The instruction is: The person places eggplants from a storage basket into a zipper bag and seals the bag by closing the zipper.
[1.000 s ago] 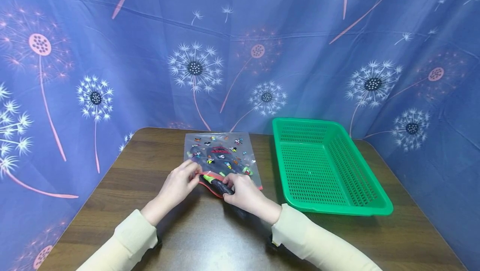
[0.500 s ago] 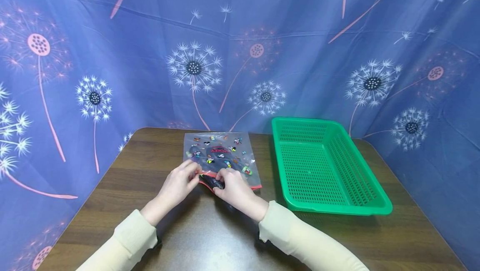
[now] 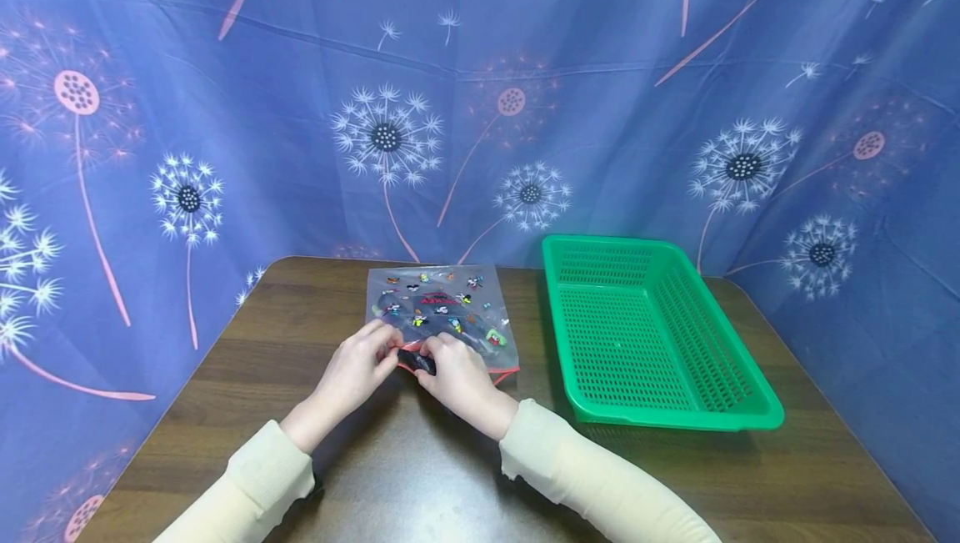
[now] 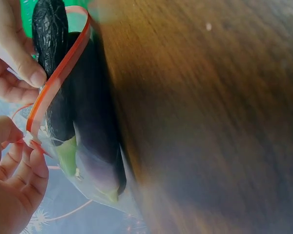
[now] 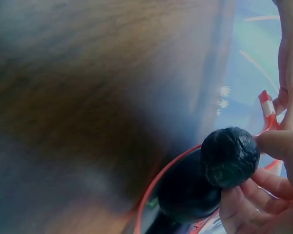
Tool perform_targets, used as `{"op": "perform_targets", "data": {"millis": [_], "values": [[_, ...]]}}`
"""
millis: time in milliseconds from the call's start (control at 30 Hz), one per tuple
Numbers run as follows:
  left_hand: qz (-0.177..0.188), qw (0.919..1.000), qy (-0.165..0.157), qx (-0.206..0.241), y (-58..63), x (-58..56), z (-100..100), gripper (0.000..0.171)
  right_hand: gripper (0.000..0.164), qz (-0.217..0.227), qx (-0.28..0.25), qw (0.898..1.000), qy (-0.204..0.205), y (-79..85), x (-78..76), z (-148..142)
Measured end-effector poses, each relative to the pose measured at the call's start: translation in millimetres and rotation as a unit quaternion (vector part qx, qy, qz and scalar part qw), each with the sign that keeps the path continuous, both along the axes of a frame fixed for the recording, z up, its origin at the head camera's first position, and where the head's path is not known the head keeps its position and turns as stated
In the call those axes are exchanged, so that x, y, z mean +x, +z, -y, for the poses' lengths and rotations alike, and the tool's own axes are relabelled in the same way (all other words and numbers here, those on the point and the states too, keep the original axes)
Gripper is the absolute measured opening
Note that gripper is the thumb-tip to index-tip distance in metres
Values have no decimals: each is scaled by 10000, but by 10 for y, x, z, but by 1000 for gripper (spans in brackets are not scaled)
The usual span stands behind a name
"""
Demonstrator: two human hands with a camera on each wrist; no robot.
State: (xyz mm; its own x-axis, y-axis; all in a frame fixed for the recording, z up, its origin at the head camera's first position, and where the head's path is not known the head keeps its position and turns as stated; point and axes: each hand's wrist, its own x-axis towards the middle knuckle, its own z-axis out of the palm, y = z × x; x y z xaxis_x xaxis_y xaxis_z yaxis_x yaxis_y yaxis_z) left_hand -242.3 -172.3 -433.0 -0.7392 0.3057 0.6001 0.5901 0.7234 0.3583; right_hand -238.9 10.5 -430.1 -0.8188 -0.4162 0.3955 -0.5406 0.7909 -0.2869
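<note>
A clear zip bag (image 3: pixel 480 314) with cartoon prints and a red-orange zip edge (image 4: pixel 56 83) lies on the table. At its mouth, my left hand (image 3: pixel 362 366) pinches the zip corner by a small white slider (image 4: pixel 29 138). My right hand (image 3: pixel 463 380) holds a wrinkled black eggplant (image 4: pixel 50 36) by its blunt end. This eggplant passes through the bag's mouth, its green stem end (image 4: pixel 67 155) inside. Beside it in the bag lies a smoother dark purple eggplant (image 4: pixel 94 117). In the right wrist view, the wrinkled eggplant's rounded end (image 5: pixel 229 157) faces the camera.
A green perforated plastic basket (image 3: pixel 626 351) stands on the right of the brown wooden table (image 3: pixel 247 334). Behind the table hangs a blue cloth (image 3: pixel 300 134) with a dandelion print.
My right hand has moved left, pushing the wrinkled eggplant deeper into the bag; its green end has gone under the printed side. My left hand stays at the zip corner.
</note>
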Motion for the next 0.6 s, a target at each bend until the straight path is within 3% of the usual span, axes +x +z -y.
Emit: {"op": "perform_targets", "data": {"millis": [233, 600], "values": [[-15, 10000, 70, 46, -6, -5, 1, 20, 29, 84, 12, 9998, 194, -29, 71, -112], [-86, 9999, 2, 87, 1, 5, 6, 19, 35, 580, 153, 9974, 408, -83, 279, -448]]}}
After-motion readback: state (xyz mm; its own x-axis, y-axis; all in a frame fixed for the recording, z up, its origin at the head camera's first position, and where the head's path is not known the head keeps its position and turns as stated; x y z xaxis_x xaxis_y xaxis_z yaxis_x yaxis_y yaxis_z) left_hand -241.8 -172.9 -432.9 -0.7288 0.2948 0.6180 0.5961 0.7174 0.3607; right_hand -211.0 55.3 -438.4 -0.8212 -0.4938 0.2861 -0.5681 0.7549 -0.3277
